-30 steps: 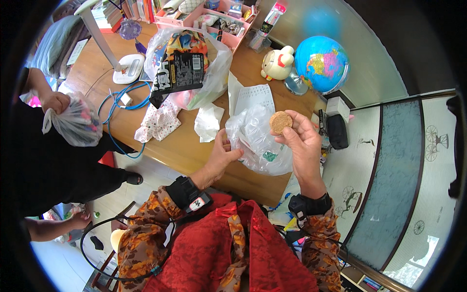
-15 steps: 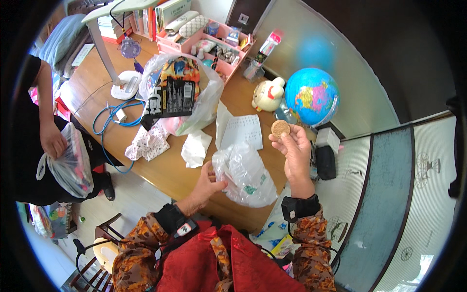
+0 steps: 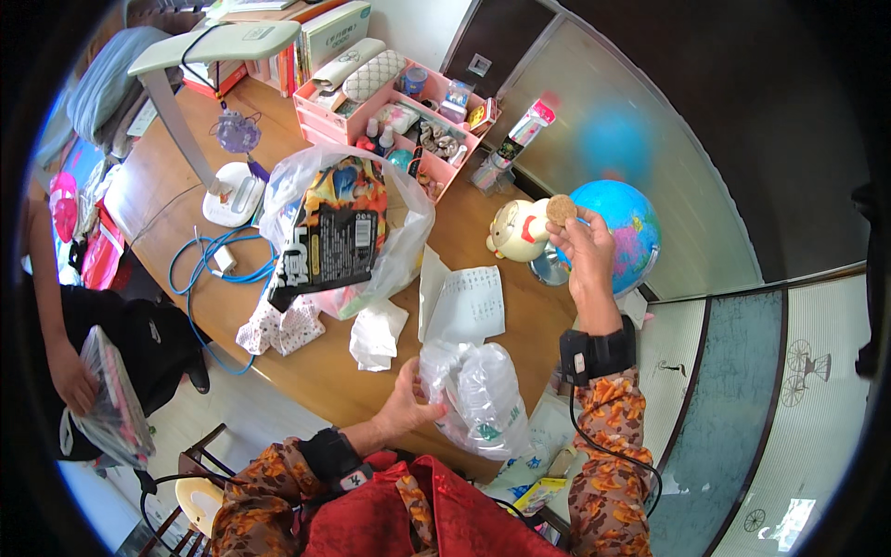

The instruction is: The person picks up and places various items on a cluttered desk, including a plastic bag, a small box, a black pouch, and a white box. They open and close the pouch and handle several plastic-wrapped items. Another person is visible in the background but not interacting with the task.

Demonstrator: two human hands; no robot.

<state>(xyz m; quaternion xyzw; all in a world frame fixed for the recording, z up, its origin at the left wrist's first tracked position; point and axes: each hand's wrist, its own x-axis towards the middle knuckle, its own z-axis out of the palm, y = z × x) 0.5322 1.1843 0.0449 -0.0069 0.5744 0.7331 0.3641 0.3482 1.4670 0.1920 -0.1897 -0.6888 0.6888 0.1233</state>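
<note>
Pinching a round brown disc (image 3: 561, 210) by its edge at two o'clock in the head view, the right hand (image 3: 590, 252) is well apart from the left hand (image 3: 401, 408), which touches the nine o'clock side of a translucent plastic bag (image 3: 483, 395) near half past five; whether it grips cannot be told. The disc looks light, stiff and perhaps crumbly, suiting a gentle rim hold; the bag looks soft and slippery, best gathered by a fold.

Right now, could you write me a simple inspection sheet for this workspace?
Surface: wooden desk, partly covered.
In use: brown disc, translucent bag.
Clutter: crumpled tissue, spotted cloth, written sheet, black packet, pink organizer, globe.
Hands: right hand pinches the disc, raised; left hand at the translucent bag's left side, grip unclear.
Cables: blue cable loosely coiled on desk; dark cable at right wrist.
Surroundings: co-worker's hand at left, holding another bag.
</note>
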